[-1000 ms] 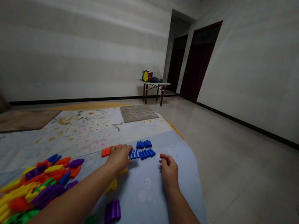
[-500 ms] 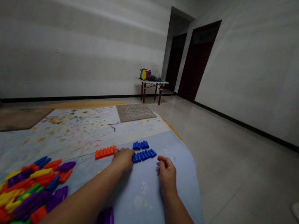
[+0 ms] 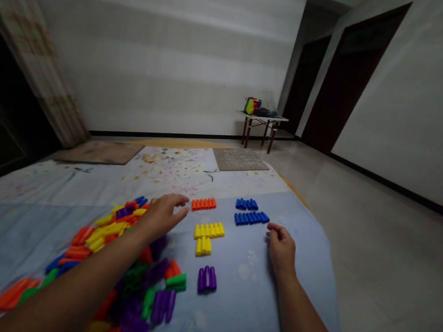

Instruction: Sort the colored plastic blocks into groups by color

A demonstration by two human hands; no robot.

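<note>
Orange ribbed plastic pieces [image 3: 203, 204]: row near left hand [image 3: 163, 214], thumb apart, fingers part-open, empty | Blue ribbed plastic pieces [image 3: 252, 218]: two rows, near right hand [image 3: 282, 248], fingers curled, hold cannot be told | Multicoloured bag-like container [image 3: 253, 106]: on small table [image 3: 283, 119], contents hidden.

Left hand [image 3: 163, 215] and right hand [image 3: 282, 252]: both bare. Left forearm [image 3: 90, 268] and right forearm [image 3: 312, 323]: bare, tapering toward the wrists. Fingernail detail: too small to resolve.
</note>
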